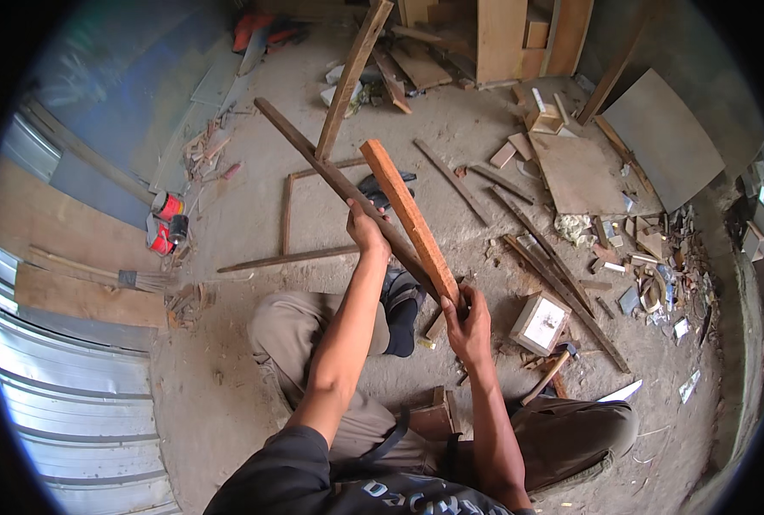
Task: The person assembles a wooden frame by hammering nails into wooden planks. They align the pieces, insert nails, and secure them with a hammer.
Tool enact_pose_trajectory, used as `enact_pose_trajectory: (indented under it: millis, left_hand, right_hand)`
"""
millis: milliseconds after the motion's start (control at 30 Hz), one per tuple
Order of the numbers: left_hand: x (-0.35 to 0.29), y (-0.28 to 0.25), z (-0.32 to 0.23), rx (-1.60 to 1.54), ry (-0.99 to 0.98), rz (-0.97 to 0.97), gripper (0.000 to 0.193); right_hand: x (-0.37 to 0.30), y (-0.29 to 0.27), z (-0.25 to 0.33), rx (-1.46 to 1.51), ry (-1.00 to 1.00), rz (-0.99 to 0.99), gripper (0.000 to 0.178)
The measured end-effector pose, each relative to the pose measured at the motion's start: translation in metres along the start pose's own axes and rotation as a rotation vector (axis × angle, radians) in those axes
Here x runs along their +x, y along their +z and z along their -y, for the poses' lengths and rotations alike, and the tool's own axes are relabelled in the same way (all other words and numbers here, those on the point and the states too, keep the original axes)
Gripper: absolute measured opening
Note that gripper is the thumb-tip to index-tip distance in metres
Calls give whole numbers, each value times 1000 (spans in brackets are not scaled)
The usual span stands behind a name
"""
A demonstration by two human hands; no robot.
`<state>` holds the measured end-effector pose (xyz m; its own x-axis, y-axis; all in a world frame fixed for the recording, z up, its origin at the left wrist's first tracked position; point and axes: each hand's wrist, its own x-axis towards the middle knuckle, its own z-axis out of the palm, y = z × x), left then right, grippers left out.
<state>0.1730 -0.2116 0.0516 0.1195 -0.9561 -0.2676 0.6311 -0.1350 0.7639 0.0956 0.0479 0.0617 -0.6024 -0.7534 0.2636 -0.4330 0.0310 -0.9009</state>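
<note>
My left hand [369,230] is closed around the middle of a long dark wooden strip [300,142], which slants from the upper left toward my right hand. Closed at the near end, my right hand [469,324] grips a reddish-brown wooden strip [403,206] with rough faces. The near ends of both strips meet at that hand; whether its fingers also hold the dark one is partly hidden. Another weathered wooden bar [352,81] crosses or meets the dark strip near its far part; I cannot tell whether they are joined.
Around my bent legs lie a hammer [546,378], a box with a white top [540,324] and several loose strips [562,270]. Red cans [166,206] stand by the left wall. Boards [656,137] and a heap of scraps [656,283] are at the right. Corrugated metal sheet [81,421] is lower left.
</note>
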Motion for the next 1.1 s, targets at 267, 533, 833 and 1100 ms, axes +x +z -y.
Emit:
enact_pose_trajectory:
  millis: [267, 533, 833, 1100]
  left_hand:
    - [-60, 68, -40, -14, 24, 454, 54]
    - [-133, 137, -100, 64, 33, 801, 61]
    - [-158, 151, -106, 90, 233, 914, 49]
    - [-158, 130, -94, 113, 208, 880, 53]
  right_hand:
    - [9, -41, 36, 152, 43, -50, 40]
    - [22, -63, 91, 72, -59, -188, 37]
    - [32, -59, 90, 296, -33, -112, 37]
    - [23, -56, 64, 326, -13, -4, 40]
